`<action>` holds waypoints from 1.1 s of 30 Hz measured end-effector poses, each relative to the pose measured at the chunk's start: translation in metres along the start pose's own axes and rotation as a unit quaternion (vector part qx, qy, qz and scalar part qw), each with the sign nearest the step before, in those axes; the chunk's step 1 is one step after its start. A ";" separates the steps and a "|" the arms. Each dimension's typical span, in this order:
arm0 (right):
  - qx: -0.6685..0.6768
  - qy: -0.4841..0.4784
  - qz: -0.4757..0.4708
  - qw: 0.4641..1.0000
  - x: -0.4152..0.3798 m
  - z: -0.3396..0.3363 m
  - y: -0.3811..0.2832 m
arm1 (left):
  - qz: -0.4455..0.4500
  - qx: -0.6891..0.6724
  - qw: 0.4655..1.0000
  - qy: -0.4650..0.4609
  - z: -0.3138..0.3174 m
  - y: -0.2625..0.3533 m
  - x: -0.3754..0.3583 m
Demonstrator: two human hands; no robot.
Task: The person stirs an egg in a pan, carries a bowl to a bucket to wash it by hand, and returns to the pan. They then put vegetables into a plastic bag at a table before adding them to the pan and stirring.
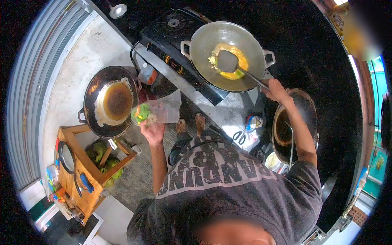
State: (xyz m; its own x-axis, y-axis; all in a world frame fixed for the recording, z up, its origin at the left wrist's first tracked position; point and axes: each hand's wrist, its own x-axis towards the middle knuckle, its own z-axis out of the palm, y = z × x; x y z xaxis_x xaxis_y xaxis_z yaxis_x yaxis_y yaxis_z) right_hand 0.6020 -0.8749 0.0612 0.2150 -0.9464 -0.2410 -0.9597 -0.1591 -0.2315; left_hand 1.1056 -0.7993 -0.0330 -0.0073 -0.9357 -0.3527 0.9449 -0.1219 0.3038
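Note:
My left hand (153,131) is closed around the lower end of a clear plastic bag (167,107) with chopped green vegetables (141,113) and a bit of orange inside. My right hand (277,90) grips the long handle of a spatula (228,61). The spatula's flat blade rests in a large two-handled wok (204,37), over a yellow egg-like mixture (242,61) with pale crumbly pieces at its left side. Under the wok is a black gas stove (163,32); no flame is visible.
A second wok (118,102) with brown liquid stands at left, above a wooden stool-like frame (81,179). At right, near my forearm, is a dark pan (300,102). Scissors (239,136) and small packets (254,122) lie on the pale counter. A ladle (118,11) is at the top.

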 end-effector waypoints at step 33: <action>-0.032 0.068 0.010 0.997 -0.038 -0.070 -0.025 | 0.005 -0.061 0.998 0.012 0.006 -0.016 -0.033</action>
State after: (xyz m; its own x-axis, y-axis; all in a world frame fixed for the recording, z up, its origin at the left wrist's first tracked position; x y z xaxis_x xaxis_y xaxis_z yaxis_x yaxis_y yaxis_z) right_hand 0.6049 -0.8543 0.1417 0.1730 -0.9783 -0.1144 -0.9741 -0.1528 -0.1667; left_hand 1.0892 -0.7680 -0.0208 0.0087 -0.9285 -0.3713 0.9776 -0.0703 0.1986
